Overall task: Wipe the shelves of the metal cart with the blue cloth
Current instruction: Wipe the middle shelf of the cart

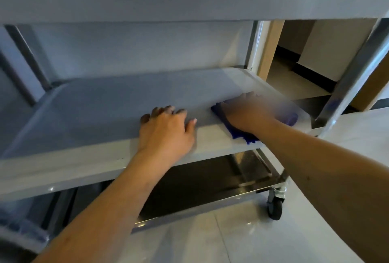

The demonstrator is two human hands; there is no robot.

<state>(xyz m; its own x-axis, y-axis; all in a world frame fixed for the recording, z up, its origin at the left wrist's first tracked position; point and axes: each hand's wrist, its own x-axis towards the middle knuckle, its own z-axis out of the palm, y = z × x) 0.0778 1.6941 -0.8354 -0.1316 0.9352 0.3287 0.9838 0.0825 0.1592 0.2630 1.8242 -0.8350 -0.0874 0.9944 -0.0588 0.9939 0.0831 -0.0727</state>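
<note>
1. The metal cart point(347, 85) fills the view, with three steel shelves stacked one over another and a caster wheel point(275, 208) under its near right corner on the pale tiled floor point(231, 241).
2. The left hand point(166, 130) lies palm down on the front lip of the middle shelf point(94, 102). Its fingers point(168, 110) are spread apart and reach over the lip onto the shelf's flat surface, with the thumb out to the right along the edge. It grasps nothing.
3. The right hand point(250, 113) is just to the right of the left thumb, well blurred. It presses flat on the blue cloth point(244, 134), which lies on the middle shelf near its front right corner.
4. The cloth shows beyond the fingertips at the far side, to the right of the hand near the shelf's raised rim, and under the wrist, where a fold hangs over the front lip.
5. Because of the blur I cannot tell whether the right fingers are apart or together; they look laid over the cloth rather than closed around it.
6. The top shelf point(189, 3) runs across above both hands, and the bottom shelf point(200, 180) lies dark beneath the forearms.
</note>
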